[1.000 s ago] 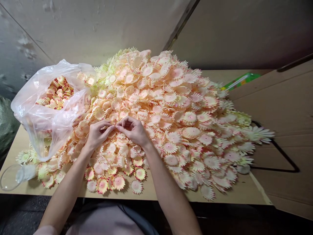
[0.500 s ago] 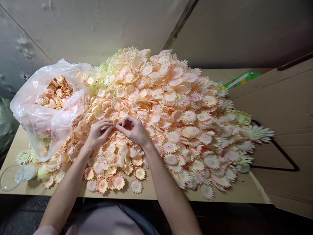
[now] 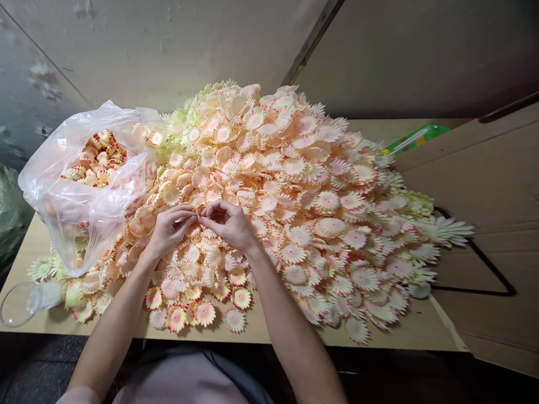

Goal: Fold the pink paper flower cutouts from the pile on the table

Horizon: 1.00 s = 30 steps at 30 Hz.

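A big heap of pink and cream fabric flower pieces (image 3: 295,185) covers most of the wooden table (image 3: 421,328). My left hand (image 3: 168,229) and my right hand (image 3: 229,221) meet fingertip to fingertip over the near-left part of the heap. Both are closed in a pinch on a small flower piece (image 3: 197,217) held between them; most of it is hidden by my fingers. Loose flowers lie under and around both wrists.
A clear plastic bag (image 3: 80,185) with more flower pieces sits at the left. A clear plastic cup (image 3: 19,303) lies at the table's near-left corner. Brown cardboard (image 3: 484,224) leans at the right, with a green packet (image 3: 416,137) behind. Grey walls stand close behind the table.
Both hands stay pinched together at the same spot. Only the fingertips have shifted slightly.
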Each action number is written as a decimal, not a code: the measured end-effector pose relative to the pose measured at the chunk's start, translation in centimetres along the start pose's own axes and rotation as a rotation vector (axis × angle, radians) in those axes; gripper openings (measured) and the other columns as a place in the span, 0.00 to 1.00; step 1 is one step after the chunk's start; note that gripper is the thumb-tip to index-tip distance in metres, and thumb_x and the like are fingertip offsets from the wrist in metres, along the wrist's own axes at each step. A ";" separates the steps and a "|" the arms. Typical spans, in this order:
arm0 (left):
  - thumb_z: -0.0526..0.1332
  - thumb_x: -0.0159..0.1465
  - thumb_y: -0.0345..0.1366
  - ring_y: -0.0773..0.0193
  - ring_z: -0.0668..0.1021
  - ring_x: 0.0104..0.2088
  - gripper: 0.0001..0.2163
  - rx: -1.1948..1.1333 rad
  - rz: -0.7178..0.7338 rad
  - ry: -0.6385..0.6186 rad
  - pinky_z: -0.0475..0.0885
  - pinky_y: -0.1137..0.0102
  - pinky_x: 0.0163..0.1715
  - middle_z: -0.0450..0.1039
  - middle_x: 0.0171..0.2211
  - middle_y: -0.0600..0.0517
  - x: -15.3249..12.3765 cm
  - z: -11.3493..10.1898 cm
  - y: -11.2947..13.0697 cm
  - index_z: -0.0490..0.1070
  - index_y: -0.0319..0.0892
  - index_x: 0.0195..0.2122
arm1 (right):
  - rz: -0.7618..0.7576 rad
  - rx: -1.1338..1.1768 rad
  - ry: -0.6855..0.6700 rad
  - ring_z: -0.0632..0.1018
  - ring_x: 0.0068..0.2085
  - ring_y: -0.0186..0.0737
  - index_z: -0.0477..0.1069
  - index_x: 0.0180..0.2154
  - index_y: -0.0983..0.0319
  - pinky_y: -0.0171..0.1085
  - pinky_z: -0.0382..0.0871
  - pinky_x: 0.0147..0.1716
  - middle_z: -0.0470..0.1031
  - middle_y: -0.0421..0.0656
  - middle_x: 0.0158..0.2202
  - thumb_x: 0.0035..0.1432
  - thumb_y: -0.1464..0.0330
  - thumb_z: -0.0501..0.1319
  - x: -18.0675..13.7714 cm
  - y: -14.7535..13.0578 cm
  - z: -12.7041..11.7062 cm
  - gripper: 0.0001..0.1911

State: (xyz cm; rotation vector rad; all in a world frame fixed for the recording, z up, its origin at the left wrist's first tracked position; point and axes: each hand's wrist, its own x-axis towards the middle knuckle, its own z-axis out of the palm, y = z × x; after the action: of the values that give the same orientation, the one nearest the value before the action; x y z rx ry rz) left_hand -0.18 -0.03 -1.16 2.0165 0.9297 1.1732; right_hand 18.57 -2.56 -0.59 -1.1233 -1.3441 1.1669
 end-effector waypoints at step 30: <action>0.64 0.63 0.34 0.59 0.83 0.38 0.06 0.052 0.002 0.081 0.78 0.68 0.39 0.82 0.34 0.45 0.3 0.0 1.1 0.78 0.40 0.31 | -0.082 -0.124 -0.009 0.76 0.31 0.36 0.72 0.35 0.59 0.37 0.72 0.32 0.76 0.41 0.33 0.53 0.62 0.70 -0.2 -1.0 0.2 0.12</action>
State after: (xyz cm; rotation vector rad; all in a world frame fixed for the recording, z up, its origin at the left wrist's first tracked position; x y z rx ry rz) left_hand 0.22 -0.45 -0.13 2.0239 1.0075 1.2512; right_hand 18.39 -2.83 0.36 -1.1403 -1.4725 1.0418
